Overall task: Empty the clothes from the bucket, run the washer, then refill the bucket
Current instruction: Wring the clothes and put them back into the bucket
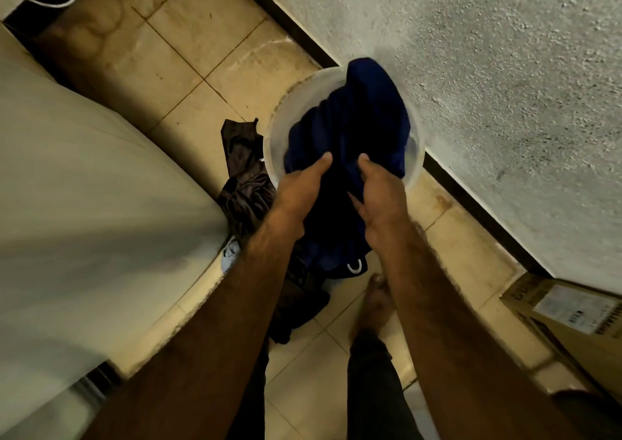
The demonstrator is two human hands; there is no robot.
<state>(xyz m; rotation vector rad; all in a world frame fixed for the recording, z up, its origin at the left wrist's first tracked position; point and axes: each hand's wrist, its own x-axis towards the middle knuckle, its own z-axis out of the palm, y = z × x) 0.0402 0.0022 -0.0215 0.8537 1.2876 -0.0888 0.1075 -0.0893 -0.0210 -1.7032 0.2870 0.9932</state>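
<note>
Head view: my left hand (301,190) and right hand (382,190) both grip the blue garment (356,116), fingers curled into the cloth. It spills over the near rim of the pale bucket (274,137) on the tiled floor (188,52). Dark clothes (240,170) lie between the bucket and the washer (84,187).

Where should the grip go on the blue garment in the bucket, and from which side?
Grip the bunched near edge of the blue garment, from above on the person's side. The cloth gathers in thick folds there, easy to pinch; the left hand and right hand hold it there. Its far end drapes over the rim of the bucket by the wall, which likely blocks that side.
</note>
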